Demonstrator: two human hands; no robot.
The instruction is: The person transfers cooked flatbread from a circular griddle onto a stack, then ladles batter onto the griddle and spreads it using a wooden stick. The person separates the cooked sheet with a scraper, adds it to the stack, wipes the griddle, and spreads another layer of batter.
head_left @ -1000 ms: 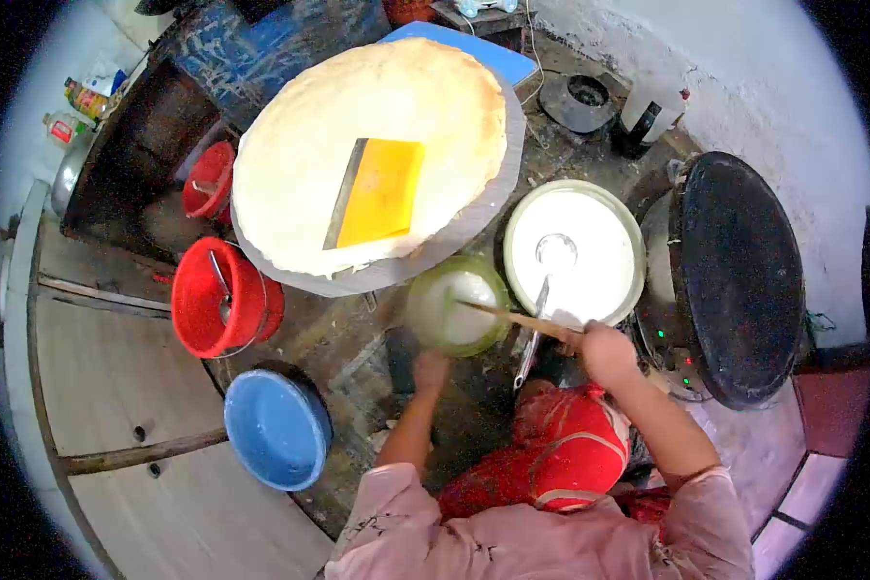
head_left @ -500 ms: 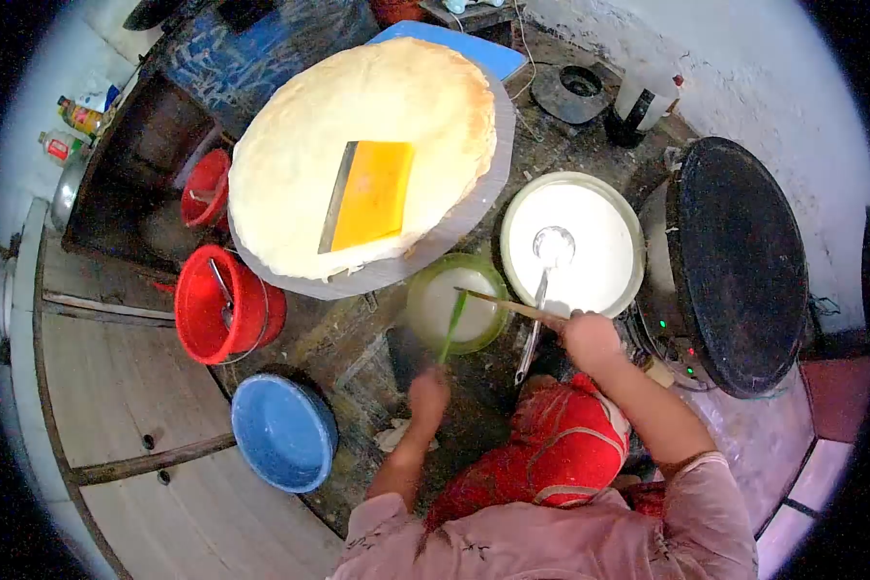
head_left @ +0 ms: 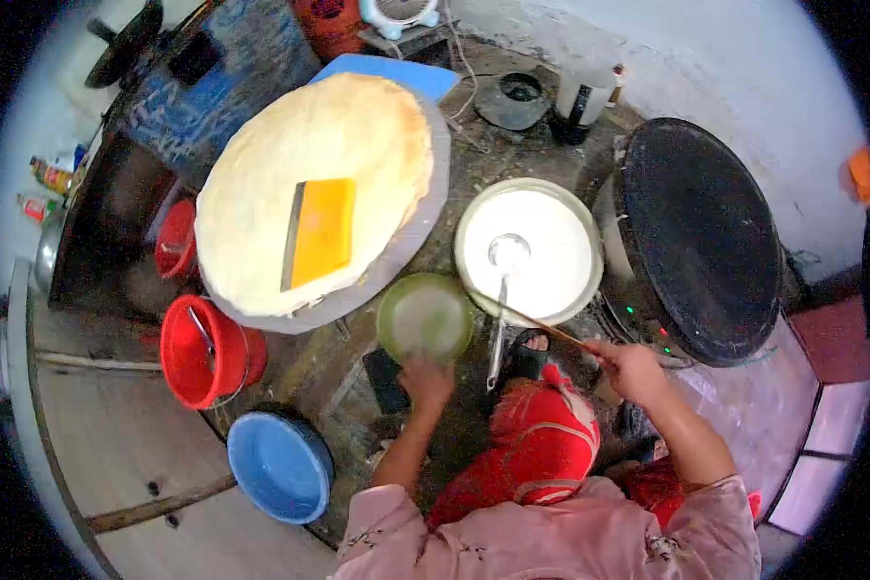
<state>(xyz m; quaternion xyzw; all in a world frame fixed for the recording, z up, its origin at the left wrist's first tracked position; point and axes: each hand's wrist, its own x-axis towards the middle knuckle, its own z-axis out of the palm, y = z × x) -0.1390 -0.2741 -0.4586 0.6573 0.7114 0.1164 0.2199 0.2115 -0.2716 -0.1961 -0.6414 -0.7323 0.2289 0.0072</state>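
My right hand (head_left: 638,372) is closed around a thin wooden stick (head_left: 546,327), which points left across the near edge of the bowl of white batter (head_left: 561,217). A metal ladle (head_left: 501,329) rests in that bowl, its handle hanging over the near rim. My left hand (head_left: 425,382) is at the near rim of a green basin (head_left: 411,304) with cloudy liquid in it. Its fingers are smeared by motion, and the green tool is not distinguishable now. A yellow scraper (head_left: 324,227) lies on a stack of large round flatbreads (head_left: 280,145).
A round black griddle (head_left: 701,242) stands at the right with lit indicator lights. At left are red buckets (head_left: 203,362) and a blue basin (head_left: 280,469). A jug (head_left: 580,101) and a small fan (head_left: 398,14) stand at the back.
My left hand has moved up to the green basin, and the green tool it held no longer shows. My right hand has drawn the stick back rightward. The view has shifted.
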